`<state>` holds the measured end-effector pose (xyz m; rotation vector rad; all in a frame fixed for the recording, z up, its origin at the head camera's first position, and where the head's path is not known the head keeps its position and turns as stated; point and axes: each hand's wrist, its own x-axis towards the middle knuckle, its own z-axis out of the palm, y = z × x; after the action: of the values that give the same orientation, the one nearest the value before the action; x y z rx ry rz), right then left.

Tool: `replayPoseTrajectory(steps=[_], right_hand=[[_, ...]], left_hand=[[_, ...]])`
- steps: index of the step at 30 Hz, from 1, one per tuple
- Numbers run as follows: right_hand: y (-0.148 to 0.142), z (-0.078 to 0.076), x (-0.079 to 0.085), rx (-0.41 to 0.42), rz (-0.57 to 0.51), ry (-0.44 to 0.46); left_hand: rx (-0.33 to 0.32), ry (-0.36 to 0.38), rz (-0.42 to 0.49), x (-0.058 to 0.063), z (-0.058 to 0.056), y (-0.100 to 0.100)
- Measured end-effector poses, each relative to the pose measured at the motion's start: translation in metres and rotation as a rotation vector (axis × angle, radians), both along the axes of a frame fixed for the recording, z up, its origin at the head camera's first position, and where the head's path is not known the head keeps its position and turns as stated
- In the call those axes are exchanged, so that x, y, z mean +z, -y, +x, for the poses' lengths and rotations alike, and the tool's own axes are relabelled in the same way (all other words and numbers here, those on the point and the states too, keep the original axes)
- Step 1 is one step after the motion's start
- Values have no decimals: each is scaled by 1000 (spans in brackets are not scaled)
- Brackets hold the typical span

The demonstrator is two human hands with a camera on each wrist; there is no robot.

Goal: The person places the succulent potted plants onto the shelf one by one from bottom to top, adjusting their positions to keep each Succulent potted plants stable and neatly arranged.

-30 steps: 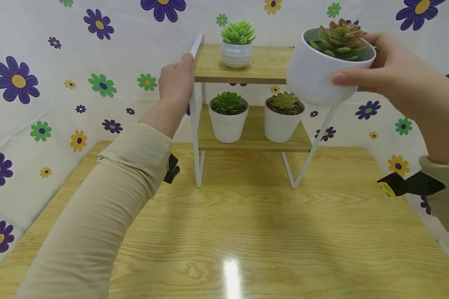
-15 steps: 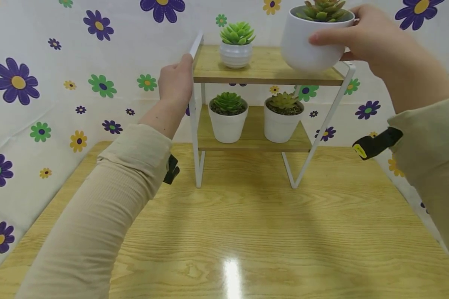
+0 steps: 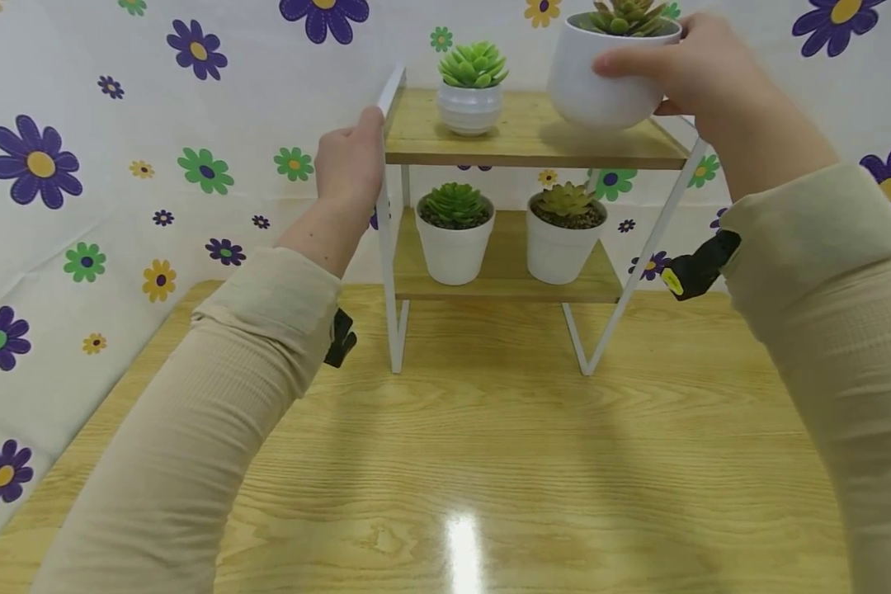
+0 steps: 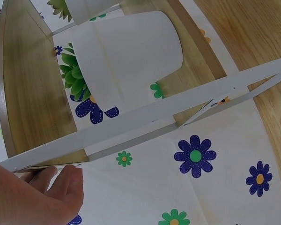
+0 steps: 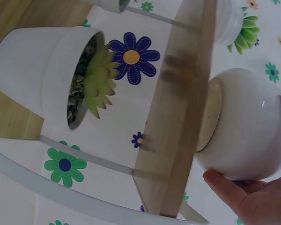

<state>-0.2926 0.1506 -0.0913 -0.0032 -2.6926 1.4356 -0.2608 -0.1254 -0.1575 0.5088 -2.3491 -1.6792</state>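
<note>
My right hand holds a rounded white pot with a reddish-green succulent, thumb on its near side. The pot is low over the right part of the upper wooden shelf; in the right wrist view its base faces the board, and I cannot tell whether they touch. With my left hand I grip the white metal frame at the stand's upper left corner. In the left wrist view its fingers curl beneath the frame bar. A small ribbed white pot with a bright green succulent stands upper left.
Two tapered white pots, a left one and a right one, stand on the lower shelf with green succulents. The stand rests on a wooden table. Behind hangs a flower-patterned white backdrop.
My right hand has carried the rounded pot from the right of the stand leftward and up, over the upper shelf. The left hand stays on the frame.
</note>
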Motion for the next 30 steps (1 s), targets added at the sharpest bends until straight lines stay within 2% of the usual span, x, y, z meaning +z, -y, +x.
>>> replayPoseTrajectory(steps=[4,8,15,23,30], right_hand=[[4,-2,-4,-30,-2,40],[4,-2,-9,-65,39,82],[-5,-14,-16,-78,56,89],[-1,2,-16,-102,144,125],[0,14,-18,-104,82,52]], left_hand=[[-2,-13,6,0,2,-1],[-8,-28,5,0,3,-4],[-25,-44,0,1,4,-7],[-30,-15,10,1,3,-9],[-33,-5,8,-2,2,-5]])
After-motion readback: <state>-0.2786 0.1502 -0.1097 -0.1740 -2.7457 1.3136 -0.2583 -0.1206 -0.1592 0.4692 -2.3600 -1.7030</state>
